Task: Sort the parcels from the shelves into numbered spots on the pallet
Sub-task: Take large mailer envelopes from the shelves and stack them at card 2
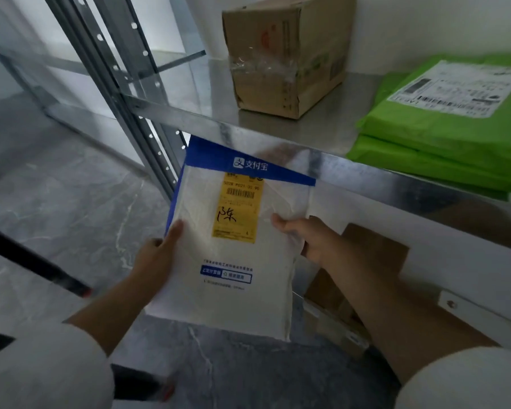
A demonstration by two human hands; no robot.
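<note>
Both hands hold a white bag (233,293) up, just in front of the shelf (292,128), likely so its writing can be read. The left hand (160,255) and right hand (306,239) each pinch a side edge, thumb on the front, other fingers hidden behind. The blue top (207,157) says 支付宝. The yellow sticker (236,222) shows a bar code, what looks like "P021", and a hand-written 陈.
</note>
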